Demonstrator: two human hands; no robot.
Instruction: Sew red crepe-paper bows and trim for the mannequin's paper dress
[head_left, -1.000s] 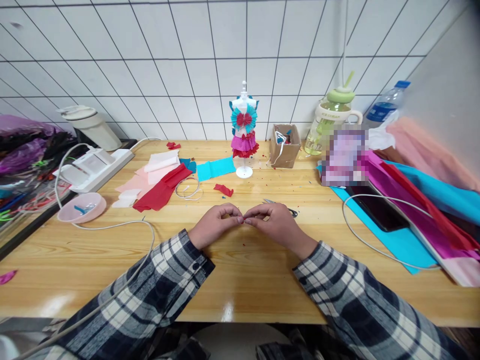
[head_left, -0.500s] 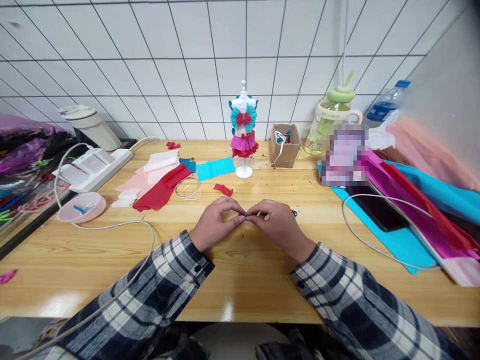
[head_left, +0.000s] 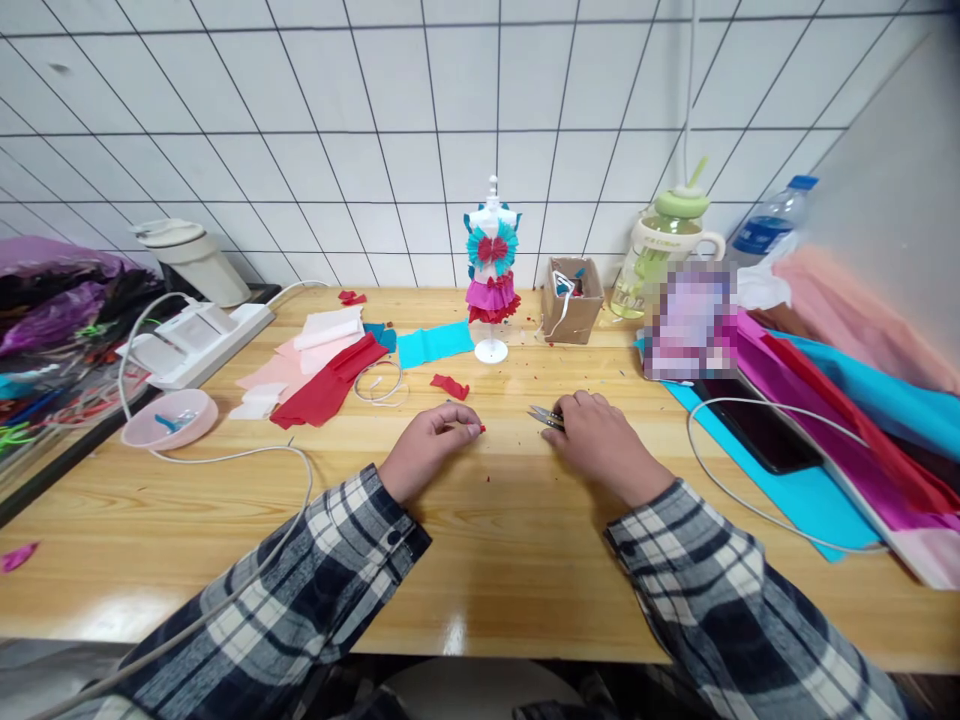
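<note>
Pinched between the thumb and fingers of my left hand (head_left: 433, 447) is a tiny piece of red crepe paper (head_left: 482, 428). My right hand (head_left: 604, 440) is closed over a small pair of thread snips (head_left: 547, 416), whose blades point left towards my left hand. Beyond my hands stands a small white dress form (head_left: 493, 270) wearing a blue and red bow, a magenta skirt and red ruffles. A crumpled red scrap (head_left: 450, 386) lies just past my left hand.
Red crepe paper (head_left: 328, 382) and a blue strip (head_left: 435, 344) lie at the left, near a pink bowl (head_left: 170, 420) and a power strip (head_left: 214, 345). Behind are a cardboard box (head_left: 573, 312) and a drink bottle (head_left: 664, 250). A black phone (head_left: 761, 425) lies at the right.
My hands have moved apart. The right one has gone right and taken hold of the snips, while the left keeps the red piece. The view has tilted up slightly.
</note>
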